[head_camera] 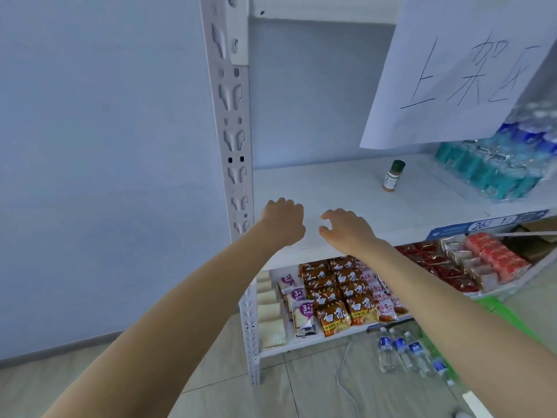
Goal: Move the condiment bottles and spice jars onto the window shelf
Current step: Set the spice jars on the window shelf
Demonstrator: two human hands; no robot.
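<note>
Both hands (316,224) hover empty — spice jar (393,175) stands beyond, right.

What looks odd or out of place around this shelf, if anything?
Three water bottles lie on the floor beside the rack rather than on a shelf. A handwritten paper sign hangs crooked over the shelf's right side. The single spice jar stands upright; nothing looks spilled.

Both bare arms reach forward; the left hand (283,220) and right hand (346,227) are side by side, fingers loosely curled, holding nothing.
</note>
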